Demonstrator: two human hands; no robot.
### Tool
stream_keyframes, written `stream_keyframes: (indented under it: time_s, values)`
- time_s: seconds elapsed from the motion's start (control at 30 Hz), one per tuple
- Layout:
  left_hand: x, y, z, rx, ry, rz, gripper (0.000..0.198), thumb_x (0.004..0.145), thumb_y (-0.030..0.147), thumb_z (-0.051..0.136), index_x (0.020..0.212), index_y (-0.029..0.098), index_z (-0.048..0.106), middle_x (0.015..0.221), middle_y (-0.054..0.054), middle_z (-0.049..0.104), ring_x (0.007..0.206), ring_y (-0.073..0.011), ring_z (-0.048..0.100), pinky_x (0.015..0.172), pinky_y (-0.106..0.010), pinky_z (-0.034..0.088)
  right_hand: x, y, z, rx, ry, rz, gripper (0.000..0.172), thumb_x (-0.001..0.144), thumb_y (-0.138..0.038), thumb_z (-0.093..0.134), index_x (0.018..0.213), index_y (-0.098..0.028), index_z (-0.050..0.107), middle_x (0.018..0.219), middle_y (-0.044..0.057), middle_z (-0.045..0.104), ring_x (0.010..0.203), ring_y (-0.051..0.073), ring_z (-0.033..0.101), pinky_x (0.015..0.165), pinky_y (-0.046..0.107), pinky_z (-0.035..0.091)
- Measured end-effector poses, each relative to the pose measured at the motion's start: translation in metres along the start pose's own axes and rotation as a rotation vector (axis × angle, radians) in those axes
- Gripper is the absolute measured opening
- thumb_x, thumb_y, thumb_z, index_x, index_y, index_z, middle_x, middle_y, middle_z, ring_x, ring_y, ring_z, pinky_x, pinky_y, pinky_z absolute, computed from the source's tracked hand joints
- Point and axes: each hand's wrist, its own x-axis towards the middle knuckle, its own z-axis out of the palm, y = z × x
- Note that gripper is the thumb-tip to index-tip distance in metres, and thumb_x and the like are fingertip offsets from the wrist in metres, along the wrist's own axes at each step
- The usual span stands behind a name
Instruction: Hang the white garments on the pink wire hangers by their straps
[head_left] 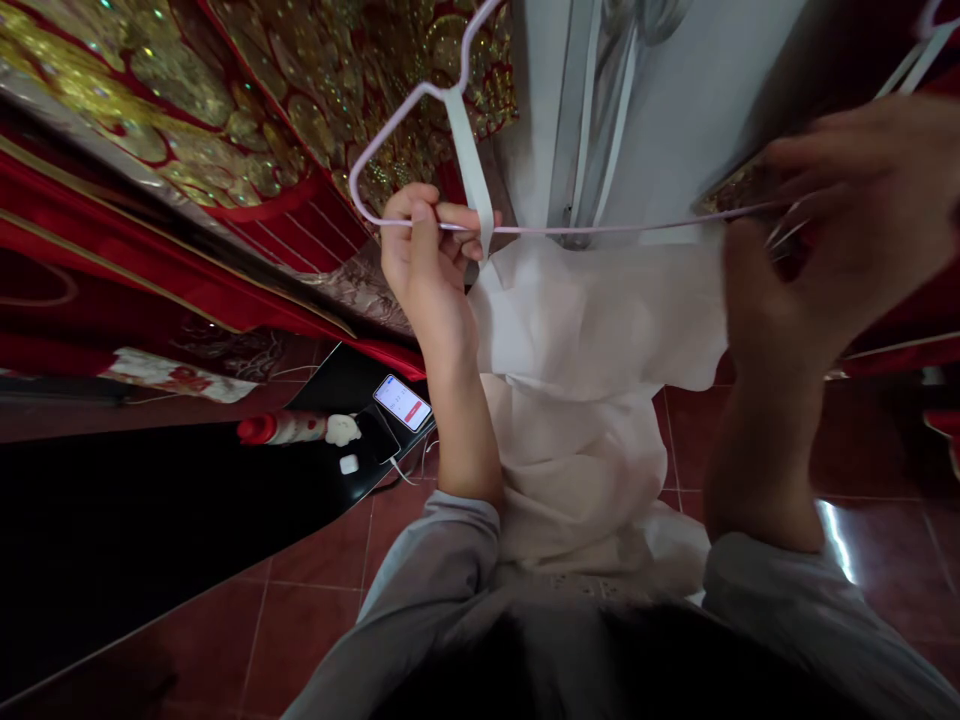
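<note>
"Head view, from left to right: what were the hands doing?"

"The left hand [431, 265] pinched the lower bar of a pink hanger [585, 231], just beside a white strap [471, 165] that ran down from the hanger's neck. A pale, layered garment [600, 320] hung below the bar, mostly between the two hands. The right hand [862, 220], at the hanger's right end, was blurred and partly curled; I couldn't tell whether it gripped anything."

"How was that best done?"

"In my judgement, with a firm left pinch to keep the bar level, the strap lying flat, and the right hand working gently, without tugging."

"And the surface and the room?"

"At far left were red cloths with gold sequins [247, 120]. Nearer, a black table [187, 510] held a red-capped bottle [289, 428], a small white case [349, 464], a dark phone [377, 434] and a lit phone [403, 402]. Red floor tiles [322, 620] lay below. A grey-white panel [675, 130] stood at far middle, with more red cloth [911, 320] at right."
</note>
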Motion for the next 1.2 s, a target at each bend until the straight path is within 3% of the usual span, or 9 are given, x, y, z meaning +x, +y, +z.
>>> stream_keyframes:
  time_s: [0.13, 0.27, 0.5, 0.63, 0.7, 0.83, 0.97, 1.07, 1.2]
  values:
    - [-0.01, -0.003, 0.003, 0.055, 0.05, -0.013, 0.016, 0.103, 0.04, 0.058, 0.099, 0.025, 0.055, 0.084, -0.005, 0.068, 0.081, -0.023, 0.07, 0.055, -0.03, 0.035, -0.038, -0.021, 0.019, -0.114, -0.263, -0.073, 0.067, 0.072, -0.027, 0.077, 0.135, -0.042, 0.06, 0.134, 0.005, 0.054, 0.072, 0.01, 0.052, 0.05, 0.027, 0.042]
    - [-0.031, 0.002, 0.001, 0.295, 0.032, 0.014, 0.037, 0.101, 0.058, 0.057, 0.095, 0.023, 0.067, 0.1, -0.009, 0.074, 0.089, -0.0247, 0.069, 0.051, -0.03, 0.032, -0.05, -0.017, 0.034, -0.098, -0.182, -0.035, 0.051, 0.076, -0.026, 0.07, 0.125, -0.04, 0.063, 0.124, 0.005, 0.057, 0.077, 0.013, 0.056, 0.052, 0.027, 0.042]
    - [-0.025, 0.073, 0.007, 0.283, -0.191, -0.054, 0.021, 0.095, 0.045, 0.066, 0.093, 0.027, 0.076, 0.093, -0.007, 0.073, 0.099, -0.0301, 0.073, 0.052, -0.032, 0.051, -0.048, -0.014, 0.038, -0.037, -0.186, -0.061, 0.052, 0.075, -0.024, 0.068, 0.125, -0.038, 0.063, 0.122, 0.004, 0.055, 0.085, 0.013, 0.059, 0.054, 0.025, 0.043]
    - [0.014, 0.099, -0.004, 0.2, -0.222, -0.095, 0.013, 0.096, 0.034, 0.06, 0.097, 0.032, 0.073, 0.13, 0.008, 0.069, 0.151, -0.0229, 0.041, 0.095, -0.033, 0.064, -0.049, -0.012, 0.032, -0.068, -0.192, -0.028, 0.049, 0.078, -0.027, 0.066, 0.125, -0.039, 0.063, 0.125, 0.004, 0.056, 0.084, 0.014, 0.057, 0.057, 0.027, 0.046]
    - [0.024, 0.089, -0.015, 0.111, -0.067, 0.106, 0.028, 0.099, 0.032, 0.048, 0.098, 0.032, 0.076, 0.126, 0.004, 0.071, 0.147, -0.0237, 0.046, 0.1, -0.037, 0.063, -0.049, -0.011, 0.031, -0.074, -0.2, -0.016, 0.05, 0.078, -0.028, 0.067, 0.126, -0.039, 0.062, 0.126, 0.005, 0.056, 0.084, 0.014, 0.057, 0.057, 0.027, 0.047]
    - [0.011, 0.044, -0.031, 0.254, 0.2, 0.075, 0.02, 0.094, 0.04, 0.065, 0.103, 0.028, 0.078, 0.12, -0.004, 0.074, 0.126, -0.0327, 0.064, 0.065, -0.035, 0.059, -0.048, -0.013, 0.031, -0.071, -0.199, -0.028, 0.05, 0.078, -0.027, 0.067, 0.126, -0.039, 0.062, 0.126, 0.004, 0.056, 0.079, 0.012, 0.056, 0.058, 0.028, 0.048]
    - [-0.017, 0.019, -0.015, 0.148, -0.001, -0.078, 0.03, 0.098, 0.048, 0.062, 0.102, 0.023, 0.079, 0.114, -0.01, 0.076, 0.109, -0.0295, 0.07, 0.042, -0.023, 0.033, -0.05, -0.02, 0.034, -0.065, -0.176, -0.1, 0.047, 0.083, -0.03, 0.068, 0.128, -0.041, 0.062, 0.123, 0.004, 0.055, 0.068, 0.007, 0.048, 0.057, 0.028, 0.047]
    - [-0.03, 0.021, 0.009, -0.031, -0.107, -0.164, 0.037, 0.109, 0.033, 0.043, 0.096, 0.022, 0.075, 0.106, -0.01, 0.077, 0.101, -0.0249, 0.072, 0.041, -0.023, 0.033, -0.047, -0.016, 0.038, -0.028, -0.119, -0.184, 0.045, 0.086, -0.037, 0.067, 0.13, -0.039, 0.063, 0.123, 0.004, 0.057, 0.08, 0.011, 0.056, 0.059, 0.027, 0.05]
    - [-0.033, 0.029, 0.024, -0.211, -0.098, -0.144, 0.043, 0.112, 0.02, 0.033, 0.087, 0.019, 0.069, 0.091, -0.007, 0.077, 0.086, -0.0172, 0.074, 0.041, -0.019, 0.033, -0.029, 0.015, 0.027, 0.148, 0.231, -0.404, 0.045, 0.084, -0.047, 0.066, 0.126, -0.031, 0.069, 0.117, 0.005, 0.061, 0.096, 0.015, 0.06, 0.053, 0.022, 0.042]
